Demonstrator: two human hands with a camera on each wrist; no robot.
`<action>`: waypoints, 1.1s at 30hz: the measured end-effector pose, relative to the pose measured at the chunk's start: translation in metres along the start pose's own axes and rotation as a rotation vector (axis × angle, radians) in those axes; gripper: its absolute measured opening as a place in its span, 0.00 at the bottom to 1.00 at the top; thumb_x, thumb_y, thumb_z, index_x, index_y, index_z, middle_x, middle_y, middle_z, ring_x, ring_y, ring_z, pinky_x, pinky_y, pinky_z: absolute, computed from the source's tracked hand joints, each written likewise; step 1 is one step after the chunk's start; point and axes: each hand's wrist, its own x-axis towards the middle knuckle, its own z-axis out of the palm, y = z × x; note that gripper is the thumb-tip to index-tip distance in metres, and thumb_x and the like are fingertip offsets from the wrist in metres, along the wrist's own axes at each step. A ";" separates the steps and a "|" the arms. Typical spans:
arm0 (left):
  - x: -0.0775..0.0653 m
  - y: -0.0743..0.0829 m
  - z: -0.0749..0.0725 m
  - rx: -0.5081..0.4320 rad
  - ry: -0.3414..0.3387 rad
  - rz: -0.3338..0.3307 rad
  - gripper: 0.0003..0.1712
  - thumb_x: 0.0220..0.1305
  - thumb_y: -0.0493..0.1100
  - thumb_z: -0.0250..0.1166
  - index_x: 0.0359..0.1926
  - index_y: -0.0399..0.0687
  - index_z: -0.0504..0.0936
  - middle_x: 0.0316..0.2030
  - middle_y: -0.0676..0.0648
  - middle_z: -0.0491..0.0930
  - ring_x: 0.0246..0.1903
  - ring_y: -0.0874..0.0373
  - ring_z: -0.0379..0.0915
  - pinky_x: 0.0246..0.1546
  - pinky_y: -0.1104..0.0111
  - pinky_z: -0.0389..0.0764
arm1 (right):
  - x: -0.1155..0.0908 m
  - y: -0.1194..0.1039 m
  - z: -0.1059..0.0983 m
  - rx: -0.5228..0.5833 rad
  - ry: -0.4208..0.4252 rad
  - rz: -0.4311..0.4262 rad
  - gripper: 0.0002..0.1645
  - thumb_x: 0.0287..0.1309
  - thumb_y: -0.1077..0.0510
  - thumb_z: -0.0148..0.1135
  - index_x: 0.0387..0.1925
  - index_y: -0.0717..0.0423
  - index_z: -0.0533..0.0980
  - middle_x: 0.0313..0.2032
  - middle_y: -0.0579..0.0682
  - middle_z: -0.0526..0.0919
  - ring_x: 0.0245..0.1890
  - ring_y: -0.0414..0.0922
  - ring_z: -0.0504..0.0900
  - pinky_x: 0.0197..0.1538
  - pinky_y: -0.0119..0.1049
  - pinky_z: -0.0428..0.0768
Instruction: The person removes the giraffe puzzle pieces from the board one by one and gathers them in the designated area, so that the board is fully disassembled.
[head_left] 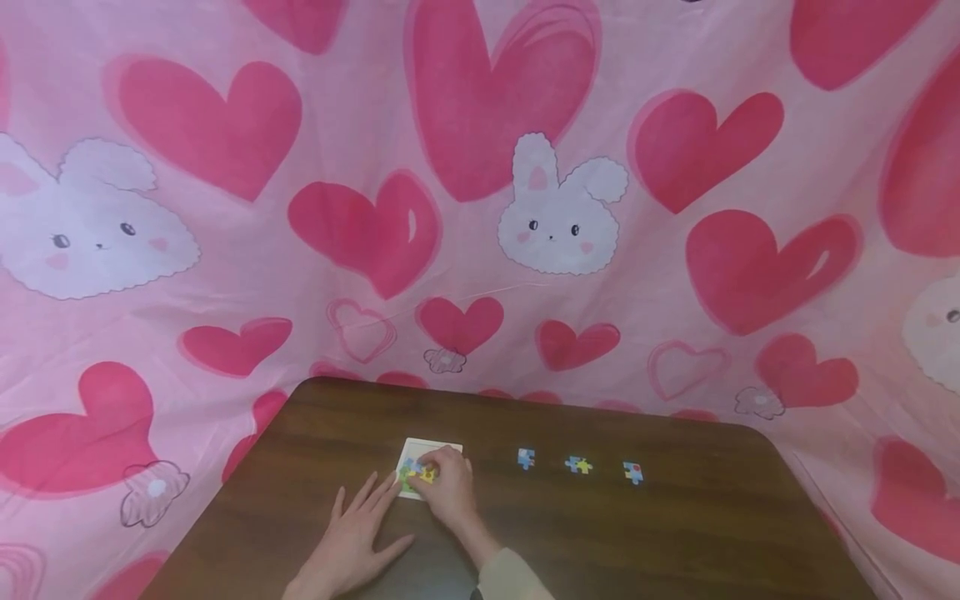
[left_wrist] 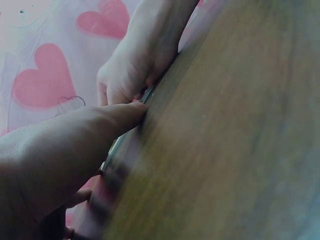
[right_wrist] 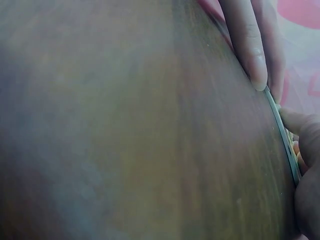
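Note:
A small jigsaw puzzle board [head_left: 433,442] with a pale rim lies on the table, and blue, green and yellow pieces show inside it. Above its right part is my right hand [head_left: 449,487], its thumb and index finger curled around a yellow puzzle piece [head_left: 428,473] at the board's surface. My left hand [head_left: 354,533] rests flat with fingers spread, its index fingertip against the board's left edge. In the left wrist view the board [left_wrist: 114,149] appears as a thin edge between both hands. The right wrist view also shows that edge [right_wrist: 283,129]; the right fingers hide part of the pieces.
To the right of the board, three loose puzzle pieces lie in a row: a blue one [head_left: 526,458], a blue-and-yellow one [head_left: 579,465] and a blue one with a red spot [head_left: 633,472]. The dark wooden table [head_left: 600,533] meets a pink heart-patterned cloth [head_left: 465,258] behind.

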 end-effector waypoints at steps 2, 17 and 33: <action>0.000 0.000 0.000 -0.001 0.003 -0.002 0.49 0.64 0.72 0.73 0.77 0.49 0.78 0.79 0.45 0.75 0.81 0.35 0.67 0.75 0.20 0.57 | 0.000 -0.001 0.000 0.002 0.004 -0.016 0.15 0.51 0.51 0.87 0.37 0.51 0.90 0.37 0.45 0.90 0.44 0.44 0.85 0.53 0.42 0.77; 0.003 0.000 -0.001 -0.003 -0.031 -0.009 0.51 0.65 0.73 0.72 0.79 0.50 0.75 0.80 0.45 0.73 0.82 0.35 0.65 0.75 0.18 0.55 | 0.014 0.001 -0.049 0.362 -0.152 0.001 0.14 0.54 0.63 0.85 0.41 0.60 0.89 0.34 0.56 0.81 0.34 0.41 0.75 0.37 0.24 0.72; 0.003 -0.002 0.001 -0.034 -0.034 -0.022 0.52 0.64 0.73 0.73 0.79 0.49 0.75 0.80 0.45 0.73 0.83 0.35 0.63 0.77 0.19 0.51 | -0.019 0.063 -0.136 0.310 -0.200 0.043 0.14 0.56 0.63 0.83 0.43 0.59 0.87 0.34 0.53 0.84 0.35 0.35 0.77 0.40 0.27 0.78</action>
